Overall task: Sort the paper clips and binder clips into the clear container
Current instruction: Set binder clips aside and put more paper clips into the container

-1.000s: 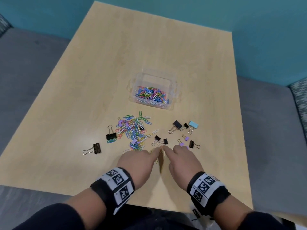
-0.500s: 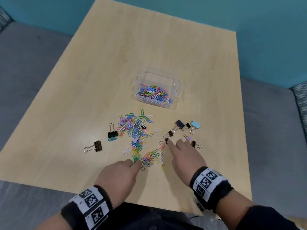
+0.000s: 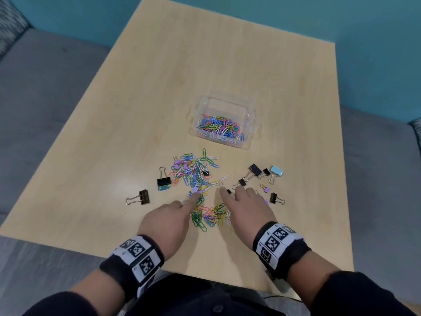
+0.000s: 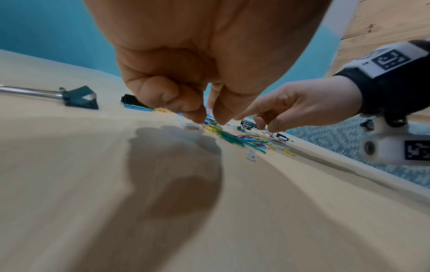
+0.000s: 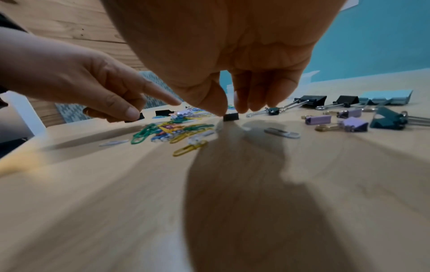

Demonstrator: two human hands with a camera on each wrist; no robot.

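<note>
My left hand (image 3: 165, 221) hovers low over the counter (image 3: 114, 156), index finger stretched out with its tip on a small purple binder clip (image 3: 194, 190) at the near edge of the paper clip pile (image 3: 193, 173); the other fingers curl loosely and the grip holds nothing. My right hand (image 3: 249, 207) reaches beside it, thumb and forefinger closing on a tiny black binder clip (image 5: 230, 117) that sits on the counter right at my fingertips. A second scatter of paper clips (image 3: 208, 216) lies between my hands. The clear container (image 3: 224, 106), partly filled with clips, stands well beyond both hands.
</note>
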